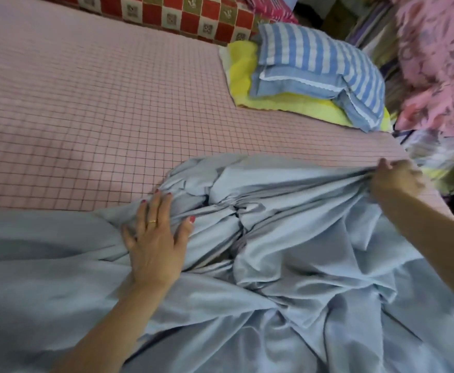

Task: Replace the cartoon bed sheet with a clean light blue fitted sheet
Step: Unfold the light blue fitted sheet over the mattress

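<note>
Light blue fitted sheet (287,278): lying bunched over the near part of the pink checked mattress (86,117). Left hand (155,238): pressing flat, fingers spread on folds. Right hand (396,179): fingers gripping gathered sheet edge.

Sheet (287,278) on mattress (86,117); pillow (320,68) behind, right.

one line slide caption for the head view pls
Left hand presses the bunched light blue sheet while right hand grips its edge over the pink checked mattress.
</note>
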